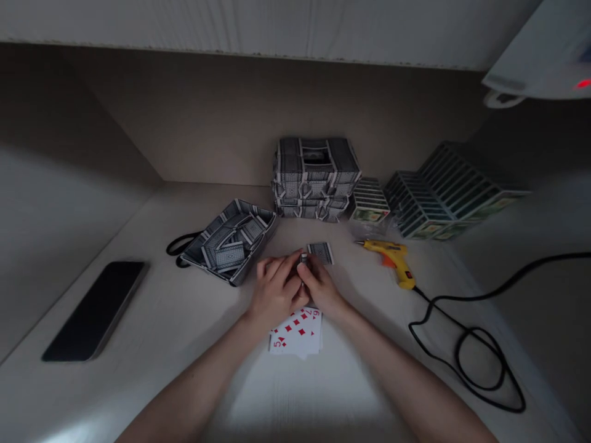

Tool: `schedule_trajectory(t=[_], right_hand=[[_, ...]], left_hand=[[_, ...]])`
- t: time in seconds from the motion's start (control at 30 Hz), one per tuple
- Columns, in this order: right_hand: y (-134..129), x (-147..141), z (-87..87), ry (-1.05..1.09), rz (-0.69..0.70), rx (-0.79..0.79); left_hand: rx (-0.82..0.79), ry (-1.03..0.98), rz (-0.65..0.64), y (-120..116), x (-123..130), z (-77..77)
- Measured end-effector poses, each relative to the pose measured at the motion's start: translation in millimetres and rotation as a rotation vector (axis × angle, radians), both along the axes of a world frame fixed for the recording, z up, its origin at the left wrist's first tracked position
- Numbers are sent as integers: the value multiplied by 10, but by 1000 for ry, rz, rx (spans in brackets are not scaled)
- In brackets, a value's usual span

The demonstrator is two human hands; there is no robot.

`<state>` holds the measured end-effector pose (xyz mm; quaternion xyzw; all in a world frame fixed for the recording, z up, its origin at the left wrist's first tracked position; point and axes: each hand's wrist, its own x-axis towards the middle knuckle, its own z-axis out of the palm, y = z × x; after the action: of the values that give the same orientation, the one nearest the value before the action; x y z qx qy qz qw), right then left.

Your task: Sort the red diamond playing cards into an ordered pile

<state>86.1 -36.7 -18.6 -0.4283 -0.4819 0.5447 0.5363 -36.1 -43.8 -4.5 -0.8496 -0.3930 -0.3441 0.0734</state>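
My left hand (277, 289) and my right hand (323, 286) meet at the middle of the table, fingers closed together. Between their fingertips shows the narrow end of a folded playing card (303, 258); most of it is hidden by the fingers. Right below the hands lie face-up playing cards (295, 338), red diamonds with a five on show, partly covered by my left hand. Just beyond my right fingers, one playing card (321, 253) lies back side up. An open box covered in card-back pattern (226, 278) stands left of the hands, with loose patterned cards inside.
Two stacked card-patterned boxes (318, 178) stand at the back wall. Right of them are several striped green-and-white card packs (429, 209). A yellow glue gun (392, 258) lies at right, its black cable (484, 332) coiled. A black phone (96, 311) lies at left. A shelf (253, 27) overhangs.
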Motion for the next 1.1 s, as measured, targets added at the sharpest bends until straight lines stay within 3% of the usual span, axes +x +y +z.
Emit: schedule_trajectory(t=[0.23, 0.4, 0.47, 0.6, 0.73, 1.1], right_hand=[[9, -2, 42, 82, -13, -119], [11, 19, 90, 311, 147, -268], [16, 30, 114, 400, 187, -311], [38, 38, 145, 501, 122, -378], [51, 27, 132, 509, 92, -364], [40, 12, 31, 472, 78, -330]], left_hand=[[6, 24, -17, 5, 2, 15], [15, 27, -29, -6, 8, 20], [-16, -2, -46, -11, 6, 3], [-163, -175, -70, -27, 4, -61], [-221, -261, -73, -47, 12, -99], [-69, -269, -69, -52, 16, -161]])
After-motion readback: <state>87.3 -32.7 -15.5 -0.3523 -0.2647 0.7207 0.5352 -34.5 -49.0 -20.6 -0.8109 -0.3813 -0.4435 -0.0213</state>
